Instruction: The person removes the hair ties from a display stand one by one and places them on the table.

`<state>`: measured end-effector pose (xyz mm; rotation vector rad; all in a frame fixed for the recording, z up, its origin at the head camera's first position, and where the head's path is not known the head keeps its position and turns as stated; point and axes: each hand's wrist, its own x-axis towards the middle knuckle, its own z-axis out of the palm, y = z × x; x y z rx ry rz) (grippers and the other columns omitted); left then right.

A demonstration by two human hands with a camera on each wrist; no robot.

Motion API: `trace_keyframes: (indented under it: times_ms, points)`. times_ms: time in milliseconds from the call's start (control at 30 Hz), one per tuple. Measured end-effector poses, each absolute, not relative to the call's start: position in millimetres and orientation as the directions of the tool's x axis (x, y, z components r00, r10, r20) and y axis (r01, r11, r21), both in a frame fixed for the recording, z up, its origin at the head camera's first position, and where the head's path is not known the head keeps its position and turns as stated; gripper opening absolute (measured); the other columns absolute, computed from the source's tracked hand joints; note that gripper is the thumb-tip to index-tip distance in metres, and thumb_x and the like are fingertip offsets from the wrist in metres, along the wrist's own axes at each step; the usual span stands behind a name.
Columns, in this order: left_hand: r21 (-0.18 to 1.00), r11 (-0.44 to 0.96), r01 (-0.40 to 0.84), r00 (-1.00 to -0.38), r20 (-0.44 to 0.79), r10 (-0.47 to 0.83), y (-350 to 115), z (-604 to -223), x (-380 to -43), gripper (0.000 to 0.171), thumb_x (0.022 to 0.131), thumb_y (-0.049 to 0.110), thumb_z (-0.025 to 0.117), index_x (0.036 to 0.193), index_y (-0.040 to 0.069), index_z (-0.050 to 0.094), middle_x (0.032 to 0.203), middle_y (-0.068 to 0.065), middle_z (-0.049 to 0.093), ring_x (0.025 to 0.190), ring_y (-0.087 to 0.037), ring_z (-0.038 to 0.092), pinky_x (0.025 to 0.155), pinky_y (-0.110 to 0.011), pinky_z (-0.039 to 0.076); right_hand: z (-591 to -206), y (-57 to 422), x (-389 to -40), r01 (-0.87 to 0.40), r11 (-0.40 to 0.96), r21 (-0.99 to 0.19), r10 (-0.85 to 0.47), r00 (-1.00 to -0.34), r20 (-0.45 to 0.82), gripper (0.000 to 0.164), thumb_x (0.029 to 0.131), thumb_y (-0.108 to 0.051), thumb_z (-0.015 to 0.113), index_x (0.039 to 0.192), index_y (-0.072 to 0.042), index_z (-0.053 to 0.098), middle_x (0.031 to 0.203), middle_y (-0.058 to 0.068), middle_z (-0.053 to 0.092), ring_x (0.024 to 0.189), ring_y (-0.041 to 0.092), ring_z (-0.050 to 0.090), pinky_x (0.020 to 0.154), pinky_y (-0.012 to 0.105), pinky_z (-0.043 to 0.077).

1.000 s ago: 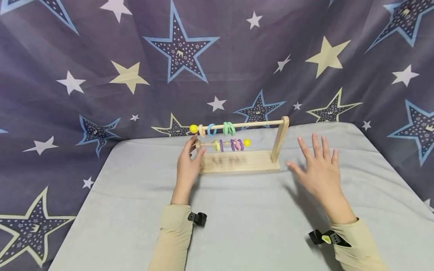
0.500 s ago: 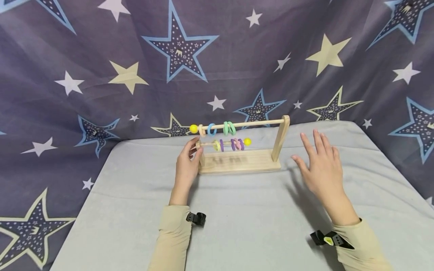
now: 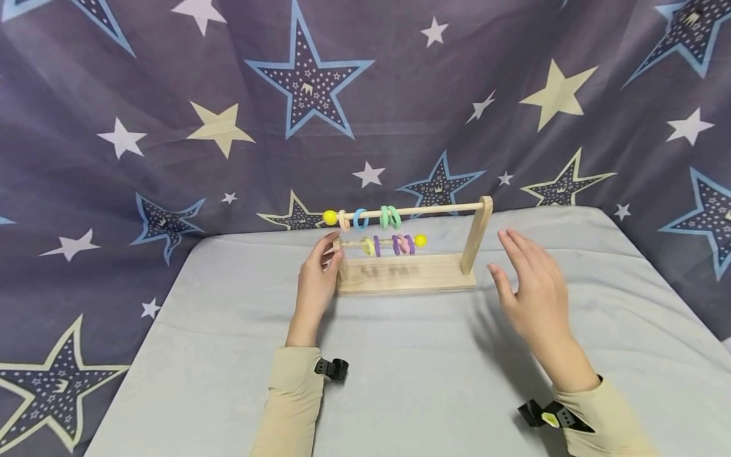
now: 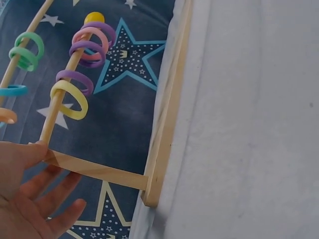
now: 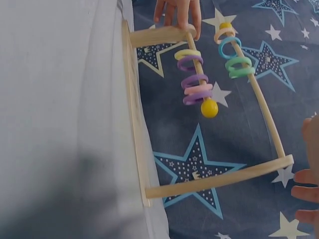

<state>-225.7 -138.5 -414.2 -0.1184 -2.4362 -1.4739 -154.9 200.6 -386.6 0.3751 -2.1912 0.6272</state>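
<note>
The wooden ring stand [image 3: 400, 279], pale and unpainted, stands upright near the far edge of the grey cloth [image 3: 411, 381], with broad room in front; its upper rod [image 3: 442, 208] carries four rings [image 3: 384, 218] (one peach, one blue, two green), its lower rod [image 4: 49, 124] five (one yellow, three purple, one pink), with two yellow balls [image 3: 420, 240], one per rod. Left hand [image 3: 318, 279] pinches the short post [image 4: 99, 172] between thumb and fingers; right hand [image 3: 537, 289], fingers extended, holds nothing, a gap separating it from the tall post [image 3: 476, 238]. A star-patterned curtain [image 3: 394, 95] rises behind.

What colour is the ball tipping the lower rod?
The ball is yellow, clearest in the right wrist view.
</note>
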Motion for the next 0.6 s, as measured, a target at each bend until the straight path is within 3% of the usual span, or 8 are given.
trace_keyframes:
  times_ms: [133,267,400,600]
  points:
    - [0.849,0.488,0.205,-0.955,0.282,-0.089,-138.4,-413.5,-224.8,0.04,0.102,0.02,0.057,0.142,0.022,0.054,0.135,-0.007,0.059,0.116,-0.028,0.061,0.095,-0.048,0.048,-386.4,194.5,-153.3,-0.485,0.818,-0.309,-0.068,-0.616,0.785,0.054,0.103,-0.045,0.046,0.139,-0.007,0.057,0.139,0.012,0.057,0.122,0.04,0.054,0.107,0.05,0.037]
    - [0.85,0.487,0.198,-0.956,0.277,-0.095,-138.8,-413.2,-225.3,0.04,0.102,0.02,0.057,0.142,0.023,0.054,0.136,-0.007,0.059,0.115,-0.028,0.061,0.095,-0.048,0.048,-386.7,189.6,-153.8,-0.503,0.802,-0.321,-0.077,-0.62,0.781,0.046,0.1,-0.033,0.056,0.138,-0.008,0.058,0.136,0.013,0.059,0.12,0.04,0.055,0.105,0.05,0.039]
    - [0.848,0.491,0.198,-0.955,0.28,-0.098,-138.9,-413.6,-226.3,0.04,0.102,0.02,0.057,0.141,0.025,0.054,0.136,-0.005,0.059,0.114,-0.027,0.061,0.095,-0.047,0.048,-388.7,185.9,-153.0,-0.514,0.789,-0.338,-0.078,-0.629,0.774,0.048,0.091,-0.016,0.068,0.138,-0.01,0.059,0.135,0.012,0.061,0.117,0.04,0.057,0.1,0.052,0.042]
    - [0.85,0.486,0.204,-0.953,0.286,-0.099,-138.0,-414.3,-225.9,0.039,0.101,0.019,0.058,0.14,0.023,0.056,0.135,-0.005,0.06,0.113,-0.027,0.062,0.094,-0.046,0.049,-395.0,182.7,-151.5,-0.523,0.771,-0.363,-0.088,-0.653,0.753,0.05,0.088,-0.01,0.071,0.137,-0.011,0.06,0.133,0.012,0.062,0.115,0.038,0.058,0.096,0.053,0.044]
